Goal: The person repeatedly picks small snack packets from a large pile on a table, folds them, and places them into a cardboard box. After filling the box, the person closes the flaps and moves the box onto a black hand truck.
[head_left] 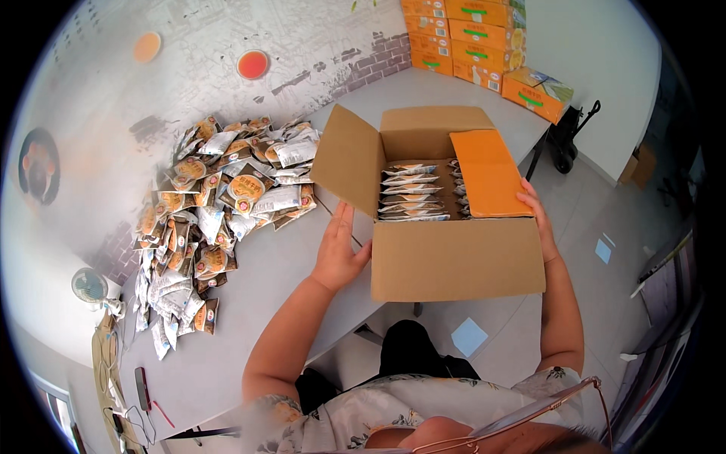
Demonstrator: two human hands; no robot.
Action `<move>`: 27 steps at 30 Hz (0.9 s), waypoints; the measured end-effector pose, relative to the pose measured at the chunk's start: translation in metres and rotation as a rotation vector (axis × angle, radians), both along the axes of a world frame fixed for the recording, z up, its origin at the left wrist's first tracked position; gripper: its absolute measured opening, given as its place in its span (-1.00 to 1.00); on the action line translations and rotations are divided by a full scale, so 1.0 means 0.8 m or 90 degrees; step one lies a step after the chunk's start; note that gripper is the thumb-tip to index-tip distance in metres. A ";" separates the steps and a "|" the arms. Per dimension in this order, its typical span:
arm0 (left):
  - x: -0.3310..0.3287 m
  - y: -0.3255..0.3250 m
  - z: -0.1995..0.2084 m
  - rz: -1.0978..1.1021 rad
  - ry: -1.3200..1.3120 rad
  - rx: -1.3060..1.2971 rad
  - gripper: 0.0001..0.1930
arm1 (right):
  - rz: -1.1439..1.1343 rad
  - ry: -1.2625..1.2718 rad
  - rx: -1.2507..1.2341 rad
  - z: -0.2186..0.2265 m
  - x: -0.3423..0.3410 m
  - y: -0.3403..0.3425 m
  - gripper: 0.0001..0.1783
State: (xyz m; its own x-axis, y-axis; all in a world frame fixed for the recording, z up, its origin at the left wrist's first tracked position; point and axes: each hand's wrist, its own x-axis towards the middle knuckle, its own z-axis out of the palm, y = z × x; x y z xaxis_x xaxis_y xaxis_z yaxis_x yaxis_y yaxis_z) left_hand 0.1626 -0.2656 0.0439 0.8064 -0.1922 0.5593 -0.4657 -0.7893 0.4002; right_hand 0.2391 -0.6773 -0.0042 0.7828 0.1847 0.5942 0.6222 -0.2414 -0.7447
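Note:
An open cardboard box sits at the table's front edge, its near side facing me. Inside, a row of packed sachets stands on edge, with a second row partly hidden on the right. An orange panel, apparently the right flap, slants over that row. My left hand holds the box's left side, fingers extended below the raised left flap and thumb at the near corner. On the right side, my right hand grips the box, its fingers at the orange panel's edge.
Loose sachets form a big heap on the grey table, left of the box. Orange cartons are stacked at the far end. A small fan and cables lie at the left; a black wheeled trolley stands beyond the table.

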 end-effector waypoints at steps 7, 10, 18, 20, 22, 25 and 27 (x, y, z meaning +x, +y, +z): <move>0.027 -0.005 0.008 -0.149 -0.083 0.103 -0.19 | 0.026 0.023 0.020 0.000 0.000 0.004 -0.50; 0.034 -0.009 0.002 -0.168 -0.109 0.159 -0.28 | 0.023 0.017 0.006 0.002 -0.002 0.001 -0.49; 0.040 -0.013 0.008 -0.224 -0.074 0.091 -0.47 | 0.046 0.024 0.071 -0.006 0.001 0.000 -0.51; 0.045 -0.007 0.005 -0.228 -0.074 0.064 -0.47 | 0.069 0.031 0.147 -0.010 0.003 0.007 -0.54; 0.044 -0.004 0.001 -0.209 -0.072 0.015 -0.48 | 0.018 0.010 0.101 -0.006 0.000 0.015 -0.53; 0.036 -0.018 0.000 -0.126 -0.026 -0.080 -0.48 | -0.023 -0.017 0.120 -0.003 -0.009 0.026 -0.51; 0.035 -0.029 -0.001 -0.026 0.049 -0.117 -0.48 | -0.027 0.032 0.191 -0.008 -0.012 0.026 -0.49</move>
